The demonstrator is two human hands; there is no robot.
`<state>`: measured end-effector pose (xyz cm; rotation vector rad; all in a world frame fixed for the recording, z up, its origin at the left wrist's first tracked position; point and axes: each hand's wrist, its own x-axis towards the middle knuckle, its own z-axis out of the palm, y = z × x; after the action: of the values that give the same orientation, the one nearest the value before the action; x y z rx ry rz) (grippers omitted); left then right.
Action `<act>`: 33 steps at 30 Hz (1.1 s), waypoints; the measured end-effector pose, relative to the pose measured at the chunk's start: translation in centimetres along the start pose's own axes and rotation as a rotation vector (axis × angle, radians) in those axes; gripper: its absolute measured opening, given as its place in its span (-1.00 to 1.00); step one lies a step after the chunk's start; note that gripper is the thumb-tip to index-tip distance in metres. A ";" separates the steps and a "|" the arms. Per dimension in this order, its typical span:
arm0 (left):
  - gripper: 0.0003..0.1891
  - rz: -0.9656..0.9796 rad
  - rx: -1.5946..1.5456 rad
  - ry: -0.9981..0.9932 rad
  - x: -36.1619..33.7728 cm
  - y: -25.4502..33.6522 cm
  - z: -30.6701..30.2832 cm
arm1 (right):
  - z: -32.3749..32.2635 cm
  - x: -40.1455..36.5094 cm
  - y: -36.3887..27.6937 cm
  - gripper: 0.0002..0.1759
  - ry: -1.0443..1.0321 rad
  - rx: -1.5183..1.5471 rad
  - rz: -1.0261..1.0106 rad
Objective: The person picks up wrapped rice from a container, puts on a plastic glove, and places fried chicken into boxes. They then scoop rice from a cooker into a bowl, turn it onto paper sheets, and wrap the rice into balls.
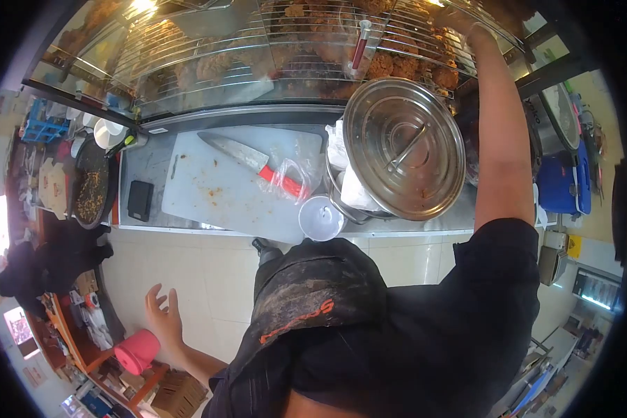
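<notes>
My left hand (164,317) hangs beside my body over the floor, its fingers apart and holding nothing. My right arm stretches forward past the pot, and my right hand (467,31) is inside the display case at the upper right. Its fingers are blurred, so I cannot see whether they grip anything. Near it, fried chicken pieces (405,66) lie on a wire rack (261,43). A pair of tongs with a red grip (360,45) is by the case's middle. Left of my right arm, a round metal lid (404,150) sits tilted over a pot (336,188) with white paper or plastic in it.
On the counter, a white cutting board (209,164) carries a large knife (240,151) with a red handle and a clear plastic bag (296,164). A white bowl (321,217) stands at the front edge. A black flat object (141,200) lies left; a pink bin (137,350) is behind.
</notes>
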<state>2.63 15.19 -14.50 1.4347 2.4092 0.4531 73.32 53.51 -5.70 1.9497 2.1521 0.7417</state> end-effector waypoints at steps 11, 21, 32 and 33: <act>-0.61 -0.087 0.012 -0.034 -0.3 -2.5 0.9 | 5.2 -7.1 2.5 -0.58 0.241 0.444 -0.052; -0.62 0.046 -0.070 -0.103 3.2 -0.7 1.9 | -6.3 -15.6 -5.9 -0.33 0.272 2.605 0.566; -0.61 -0.016 -0.216 -0.079 7.2 -10.6 0.1 | -16.1 -17.9 -19.8 -0.20 0.491 2.692 0.272; -0.61 -0.022 -0.243 -0.053 7.0 -12.1 -0.8 | -17.6 -16.9 -23.2 -0.20 0.473 2.742 0.245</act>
<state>-10.46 15.87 -19.41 1.2975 2.2368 0.6680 47.64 31.83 -4.42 -0.4427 -0.6948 1.1671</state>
